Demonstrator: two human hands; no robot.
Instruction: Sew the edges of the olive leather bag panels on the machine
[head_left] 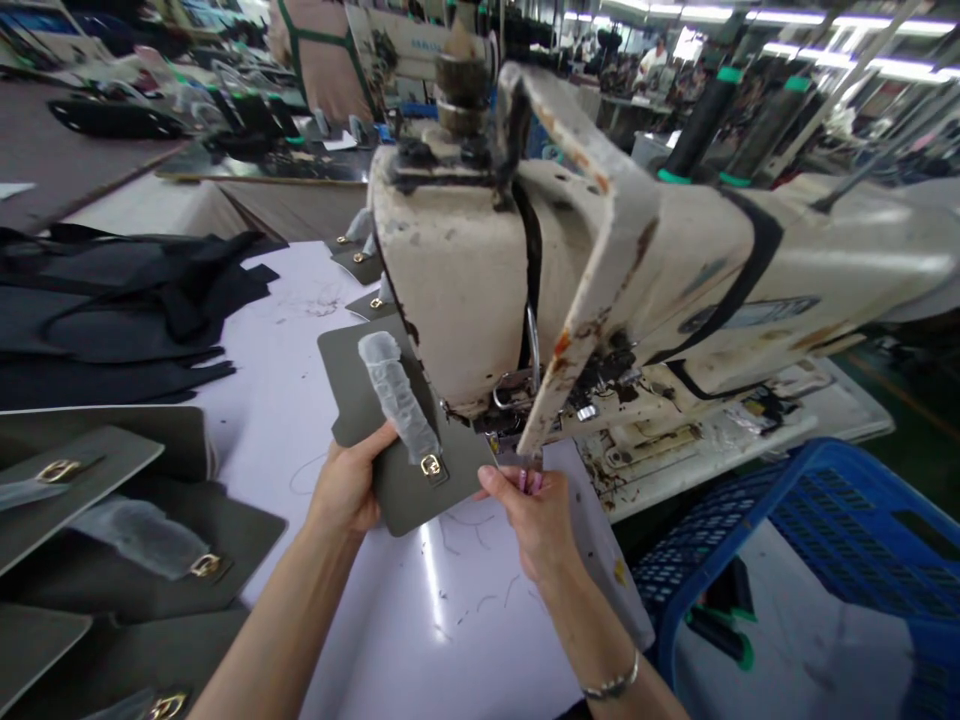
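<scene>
A grey-green flap panel (405, 500) is tilted up over the white table, beneath the head of a sewing machine (457, 300). Clear wrap covers a strap (397, 395) on it, which ends at a gold buckle (430, 465). My left hand (349, 485) grips the panel's left edge, thumb on top and fingers underneath. At its right corner, my right hand (536, 515) is closed, with thumb and forefinger at the panel's edge. Pink finger loops, apparently of small scissors (531, 482), show in its curled fingers; the rest is mostly hidden.
Similar panels with gold buckles (206, 566) are stacked at the left. Black fabric pieces (112, 310) lie behind them. A blue plastic basket (817, 470) holding thread spools stands at the right. The machine's rusty bracket (592, 300) hangs just above my right hand.
</scene>
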